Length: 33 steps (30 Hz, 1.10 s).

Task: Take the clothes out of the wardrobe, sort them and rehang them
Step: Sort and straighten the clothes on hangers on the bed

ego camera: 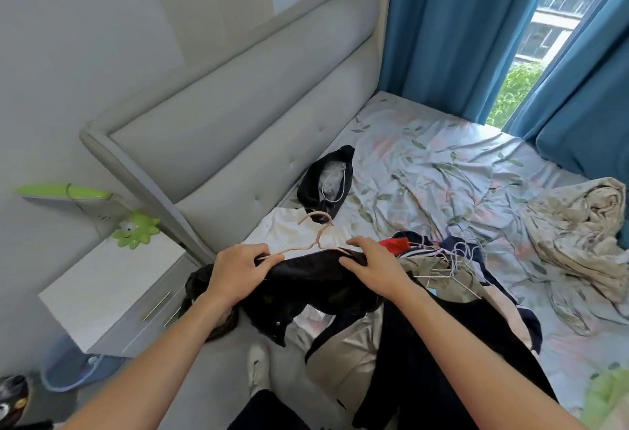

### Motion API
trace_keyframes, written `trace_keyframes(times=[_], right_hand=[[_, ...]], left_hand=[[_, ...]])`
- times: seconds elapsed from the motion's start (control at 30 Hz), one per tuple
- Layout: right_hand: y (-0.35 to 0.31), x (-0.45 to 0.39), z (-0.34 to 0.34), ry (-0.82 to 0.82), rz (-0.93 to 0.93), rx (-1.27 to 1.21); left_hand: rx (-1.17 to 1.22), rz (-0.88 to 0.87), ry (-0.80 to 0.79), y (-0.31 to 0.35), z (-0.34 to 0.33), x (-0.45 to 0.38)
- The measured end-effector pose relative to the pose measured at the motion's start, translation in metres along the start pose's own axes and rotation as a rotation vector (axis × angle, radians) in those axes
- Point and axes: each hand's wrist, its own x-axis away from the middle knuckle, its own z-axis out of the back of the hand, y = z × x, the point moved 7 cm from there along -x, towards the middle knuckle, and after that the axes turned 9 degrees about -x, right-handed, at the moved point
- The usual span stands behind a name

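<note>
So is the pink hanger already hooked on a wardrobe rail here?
No. The pink hanger is over the bed, both hands gripping the black garment on it.

The black garment (306, 279) shows a faint leathery sheen, draped on a matt pink hanger (315, 235). Thin white wire hangers (456, 259) beside it (metal, by the look). Crumpled floral cotton-like sheet (442, 157), tufted matt fabric headboard (238, 116), smooth glossy white nightstand (112, 279).

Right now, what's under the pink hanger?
The pink hanger carries a black garment gripped by both hands; its hook lies over a white garment. The hanger's shoulders are covered.
</note>
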Motion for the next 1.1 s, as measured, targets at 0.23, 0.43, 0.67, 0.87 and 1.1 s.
trace_keyframes(times=[0.23,0.43,0.67,0.87,1.1], right_hand=[[0.003,-0.055,-0.052,0.111,-0.182,0.075],[0.002,-0.107,-0.086,0.151,-0.337,0.109],[0.070,-0.149,-0.142,0.107,-0.581,-0.076],[0.176,-0.186,-0.204,0.177,-0.743,-0.158],[0.274,-0.269,-0.205,0.376,-0.668,-0.057]], left_hand=[[0.038,-0.071,-0.142,-0.071,-0.037,-0.082],[0.007,-0.134,-0.269,-0.111,-0.071,-0.169],[-0.059,-0.218,-0.482,-0.125,-0.160,-0.245],[-0.093,-0.288,-0.550,-0.121,-0.289,-0.299],[-0.121,-0.392,-0.418,-0.109,-0.403,-0.379]])
